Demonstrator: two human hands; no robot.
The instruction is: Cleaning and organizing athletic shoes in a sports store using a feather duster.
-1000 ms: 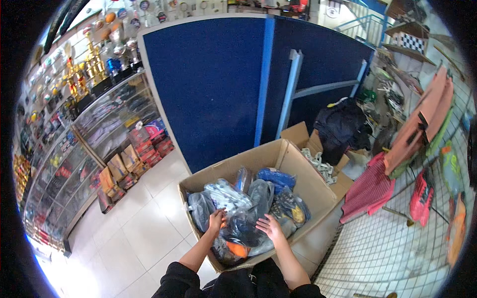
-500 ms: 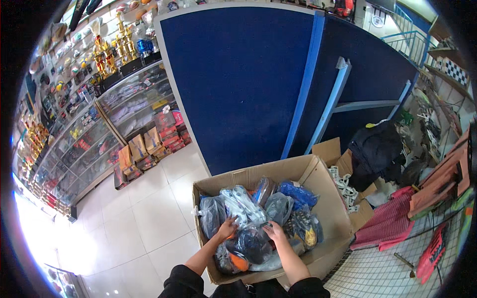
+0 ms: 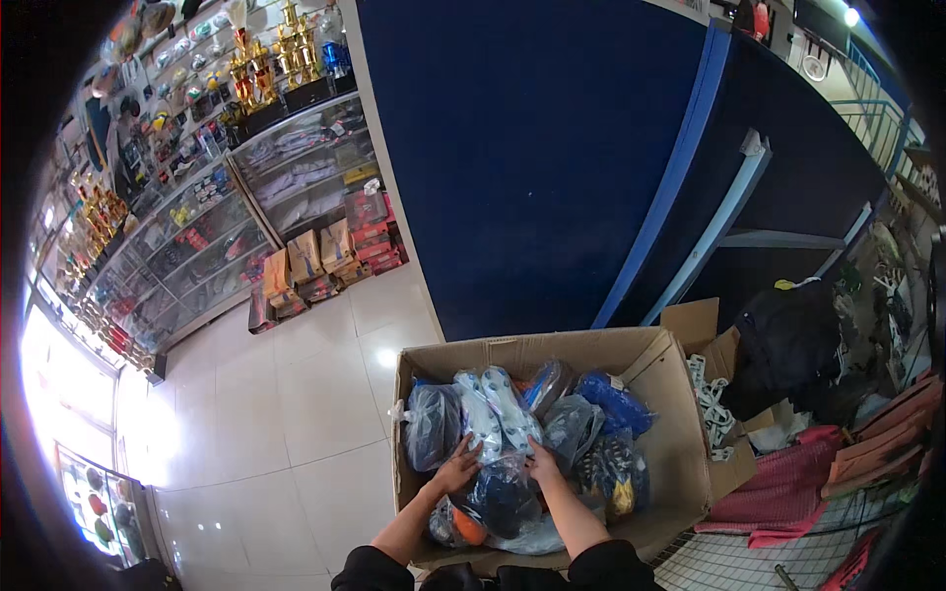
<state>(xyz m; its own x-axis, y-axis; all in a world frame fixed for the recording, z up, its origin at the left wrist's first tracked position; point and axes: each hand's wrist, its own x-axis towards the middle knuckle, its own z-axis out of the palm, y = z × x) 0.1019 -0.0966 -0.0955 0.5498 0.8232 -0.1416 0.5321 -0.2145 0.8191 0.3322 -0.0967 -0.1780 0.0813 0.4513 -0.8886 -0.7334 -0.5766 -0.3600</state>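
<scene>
A large cardboard box (image 3: 690, 433) in front of me holds several plastic-wrapped bundles. In its middle lies a pair of white shoes with blue-grey marks (image 3: 498, 409), in a clear bag. My left hand (image 3: 459, 469) rests by the near left end of this pair, fingers stretched forward. My right hand (image 3: 540, 461) is at the near right end, fingers extended too. Between my wrists sits a dark bundle in clear plastic (image 3: 503, 492). An orange item (image 3: 468, 526) shows beside it. A grey-bagged bundle (image 3: 432, 426) is at the left, a blue one (image 3: 616, 402) at the far right.
A tall dark blue panel (image 3: 522, 167) stands behind the box. Glass display shelves (image 3: 197, 246) with trophies (image 3: 296, 49) and stacked shoe boxes (image 3: 335, 246) line the left. At the right are a black cloth heap (image 3: 788, 335), a red cloth (image 3: 769, 488) and wire mesh (image 3: 680, 552).
My view has shifted, so the box sits slightly lower and further right. Both hands have moved forward a little, from the dark bundle's sides to the near end of the white shoes.
</scene>
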